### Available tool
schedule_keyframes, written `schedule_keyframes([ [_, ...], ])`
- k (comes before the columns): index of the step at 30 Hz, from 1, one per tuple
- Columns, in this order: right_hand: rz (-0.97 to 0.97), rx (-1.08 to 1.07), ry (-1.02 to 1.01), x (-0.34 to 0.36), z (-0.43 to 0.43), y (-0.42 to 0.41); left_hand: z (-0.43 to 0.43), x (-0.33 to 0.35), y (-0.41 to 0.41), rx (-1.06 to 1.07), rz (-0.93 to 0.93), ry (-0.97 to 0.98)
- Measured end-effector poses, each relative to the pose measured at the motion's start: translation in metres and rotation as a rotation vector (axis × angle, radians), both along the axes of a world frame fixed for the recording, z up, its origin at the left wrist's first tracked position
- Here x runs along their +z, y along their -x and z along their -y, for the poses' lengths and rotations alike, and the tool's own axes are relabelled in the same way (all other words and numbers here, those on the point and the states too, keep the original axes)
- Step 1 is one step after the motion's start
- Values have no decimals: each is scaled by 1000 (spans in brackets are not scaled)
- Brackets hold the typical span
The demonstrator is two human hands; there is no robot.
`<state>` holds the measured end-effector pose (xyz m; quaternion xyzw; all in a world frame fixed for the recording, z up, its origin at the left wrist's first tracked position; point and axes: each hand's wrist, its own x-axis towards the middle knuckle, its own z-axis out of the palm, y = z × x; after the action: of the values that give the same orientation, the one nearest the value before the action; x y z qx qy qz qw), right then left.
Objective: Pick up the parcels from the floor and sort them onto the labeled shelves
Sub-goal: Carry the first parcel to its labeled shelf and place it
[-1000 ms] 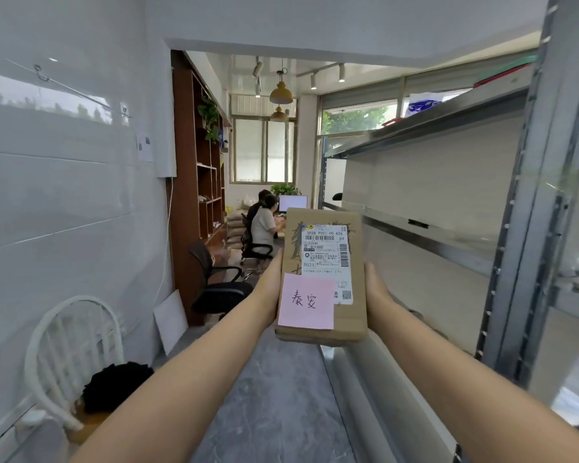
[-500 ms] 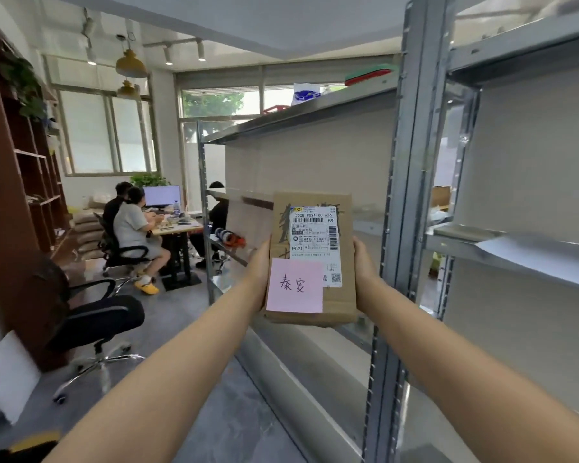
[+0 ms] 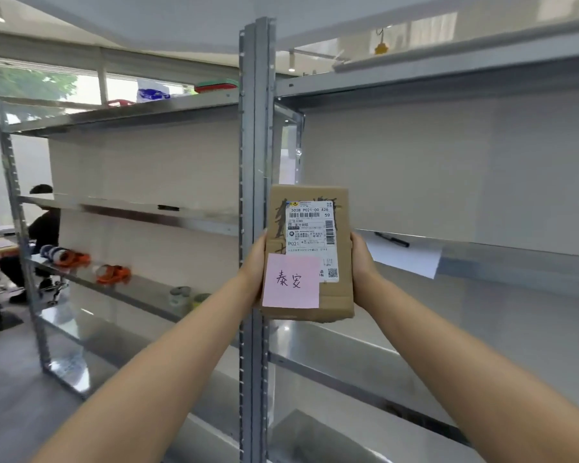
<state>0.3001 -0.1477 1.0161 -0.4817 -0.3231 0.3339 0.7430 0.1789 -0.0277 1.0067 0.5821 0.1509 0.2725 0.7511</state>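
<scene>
A small brown cardboard parcel (image 3: 340,295) is held upright in front of me at chest height. It carries a white shipping label and a pink sticky note with handwritten characters. My left hand (image 3: 254,265) grips its left edge and my right hand (image 3: 361,265) grips its right edge. Behind it stand grey metal shelves (image 3: 256,145), with one upright post directly behind the parcel. A shelf board to the right (image 3: 515,259) holds a white paper sheet (image 3: 405,259) and a black pen (image 3: 391,239).
On the left shelf unit lie orange sandals (image 3: 112,274), tape rolls (image 3: 180,295) and a black marker (image 3: 168,207). Coloured items sit on the top board (image 3: 214,85). A person in dark clothes (image 3: 42,225) sits at a desk at far left. Grey floor lies below left.
My view has swung right, from the room and aisle to face the shelves. The parcel stays in both hands, now in front of the upright post.
</scene>
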Motion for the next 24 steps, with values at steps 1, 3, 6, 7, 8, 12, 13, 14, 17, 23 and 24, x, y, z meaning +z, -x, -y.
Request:
schedule_keyframes([
  [1,-8,-25,0,3,14,-8,12,2,-12,-29,0,-6],
  [3,-2,-80,17,8,46,-25,38,9,-32,-54,14,-3],
  [6,14,-169,23,14,95,-48,79,13,-64,-93,1,-21],
  [7,22,-189,13,15,111,-57,95,13,-75,-124,-19,-31],
  [8,13,-213,-4,16,128,-64,113,14,-82,-138,-23,-42],
  [12,16,-317,-7,16,186,-88,173,18,-114,-235,-12,-47],
  [13,18,-344,-13,15,199,-93,184,17,-121,-232,-7,-42],
  [14,21,-364,-9,15,212,-98,194,18,-128,-230,-1,-26],
  [17,24,-390,-24,14,256,-106,229,16,-147,-272,-17,-38],
  [23,11,-492,12,8,350,-127,321,15,-175,-437,1,-65],
  [24,13,-509,14,7,365,-131,336,15,-180,-472,7,-44],
])
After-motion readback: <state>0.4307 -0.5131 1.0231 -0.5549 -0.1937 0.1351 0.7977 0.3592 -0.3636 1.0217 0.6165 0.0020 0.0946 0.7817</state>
